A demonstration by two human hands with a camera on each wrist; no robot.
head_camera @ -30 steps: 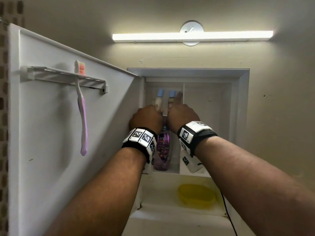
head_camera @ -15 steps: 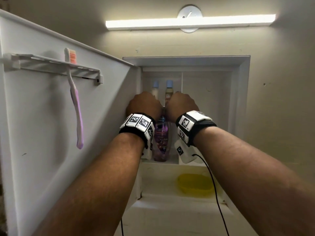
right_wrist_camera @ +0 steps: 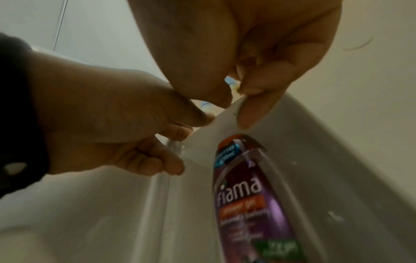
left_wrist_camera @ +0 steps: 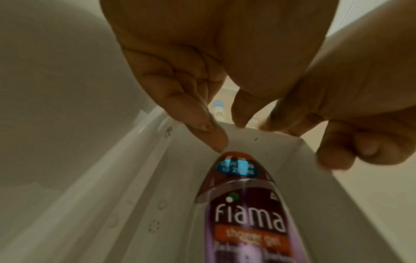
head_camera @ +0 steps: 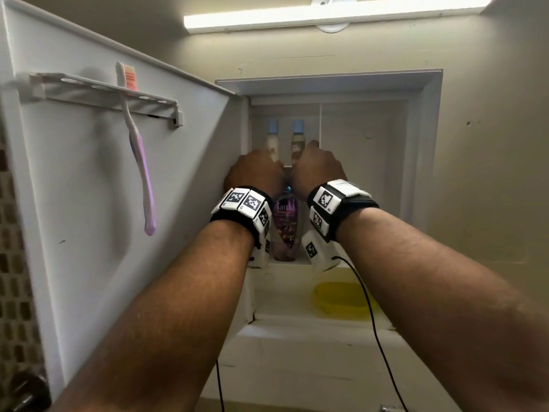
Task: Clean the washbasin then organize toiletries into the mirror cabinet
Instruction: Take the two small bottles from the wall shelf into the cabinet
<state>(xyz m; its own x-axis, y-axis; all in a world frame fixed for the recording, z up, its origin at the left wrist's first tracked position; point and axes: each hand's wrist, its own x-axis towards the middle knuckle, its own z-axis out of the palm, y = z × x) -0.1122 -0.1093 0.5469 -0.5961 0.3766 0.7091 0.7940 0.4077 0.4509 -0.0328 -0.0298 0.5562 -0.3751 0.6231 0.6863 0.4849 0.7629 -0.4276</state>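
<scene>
The mirror cabinet [head_camera: 430, 144] stands open in the head view. Two small blue-capped bottles, a pale one [head_camera: 272, 138] and a brownish one [head_camera: 298, 136], stand on the upper shelf [left_wrist_camera: 270, 146] of its left compartment. A purple Fiama shower gel bottle [head_camera: 285, 227] [left_wrist_camera: 243, 204] [right_wrist_camera: 245, 195] stands upright below that shelf. My left hand [head_camera: 255, 171] [left_wrist_camera: 227, 131] and right hand [head_camera: 319, 168] [right_wrist_camera: 236, 110] hover side by side at the shelf's front edge. Their fingers hang loosely and hold nothing. The bottles' lower parts are hidden behind my hands.
The cabinet door [head_camera: 89, 173] swings out at the left, with a pink toothbrush [head_camera: 139, 156] hanging from its rack [head_camera: 104, 93]. A yellow soap dish [head_camera: 341, 298] lies on the lower shelf. The right compartment [head_camera: 365, 173] holds nothing I can see. A tube light [head_camera: 326, 16] glows above.
Both hands have come down from the two small bottles to the shelf edge. My right index finger, raised beside the brownish bottle a second ago, has lowered. The bottles now stand free.
</scene>
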